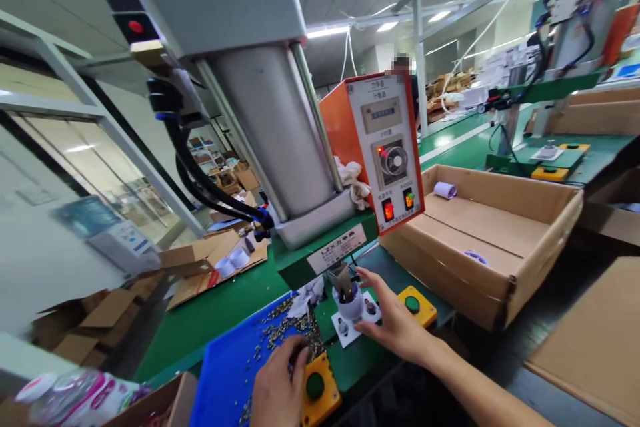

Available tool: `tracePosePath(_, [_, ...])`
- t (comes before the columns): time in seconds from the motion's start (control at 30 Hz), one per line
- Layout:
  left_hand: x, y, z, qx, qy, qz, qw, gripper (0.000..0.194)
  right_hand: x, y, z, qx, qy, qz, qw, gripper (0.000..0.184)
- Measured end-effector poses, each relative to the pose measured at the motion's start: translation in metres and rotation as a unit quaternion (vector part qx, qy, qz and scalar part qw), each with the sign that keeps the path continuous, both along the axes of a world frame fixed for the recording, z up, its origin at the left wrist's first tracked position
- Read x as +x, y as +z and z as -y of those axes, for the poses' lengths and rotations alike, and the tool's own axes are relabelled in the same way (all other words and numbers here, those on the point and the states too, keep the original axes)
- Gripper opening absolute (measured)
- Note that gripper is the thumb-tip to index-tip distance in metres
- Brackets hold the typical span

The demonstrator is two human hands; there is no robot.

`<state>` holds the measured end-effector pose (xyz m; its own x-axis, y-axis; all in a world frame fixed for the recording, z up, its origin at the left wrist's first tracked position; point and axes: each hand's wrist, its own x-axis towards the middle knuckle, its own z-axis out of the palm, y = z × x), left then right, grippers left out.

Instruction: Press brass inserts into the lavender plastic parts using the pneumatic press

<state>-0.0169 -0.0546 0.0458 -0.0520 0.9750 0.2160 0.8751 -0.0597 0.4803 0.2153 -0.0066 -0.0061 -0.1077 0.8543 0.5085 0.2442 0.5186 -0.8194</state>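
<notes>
Beneath the press head (320, 247), a white cylindrical part (351, 307) stands on a white fixture plate (353, 333) with metal posts. My right hand (397, 327) is at the right side of this part, thumb and fingers spread apart; whether it touches the part is unclear. My left hand (280, 380) is over the edge of a blue tray (225, 360) with small brass-coloured metal pieces (280, 333). Its fingers are curled together, and anything between them is hidden. Close beside it is a yellow button box (320, 390) with a green button.
Another yellow button box (420, 305) lies behind my right hand. An orange control box (383, 153) with lit switches adjoins the press. To the right, a cardboard box (480, 240) holds purple-white rings. A plastic bottle (80, 397) is at lower left.
</notes>
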Motion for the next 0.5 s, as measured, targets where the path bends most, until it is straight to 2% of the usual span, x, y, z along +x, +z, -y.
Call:
tracePosePath(0.03, [0.005,0.008,-0.005,0.007,0.003,0.006,1.000,0.023,-0.008,0.005,-0.003,-0.016,0.016,-0.025,0.999,0.083])
tracePosePath(0.1, [0.015,0.021,-0.014,0.022,-0.006,0.017,1.000,0.022,-0.022,0.011,-0.006,-0.040,0.016,-0.078,0.996,0.077])
tracePosePath(0.2, [0.032,0.039,-0.030,0.032,-0.044,0.023,0.998,0.024,-0.037,0.009,-0.007,-0.045,-0.004,-0.125,0.991,0.059])
tracePosePath(0.3, [0.051,0.055,-0.045,0.027,-0.085,0.002,0.996,0.022,-0.043,0.004,-0.007,-0.053,-0.033,-0.128,0.990,0.060])
tracePosePath(0.5, [0.084,0.075,-0.068,-0.069,-0.113,-0.145,0.980,0.015,-0.039,0.007,-0.010,-0.064,-0.025,-0.117,0.991,0.066])
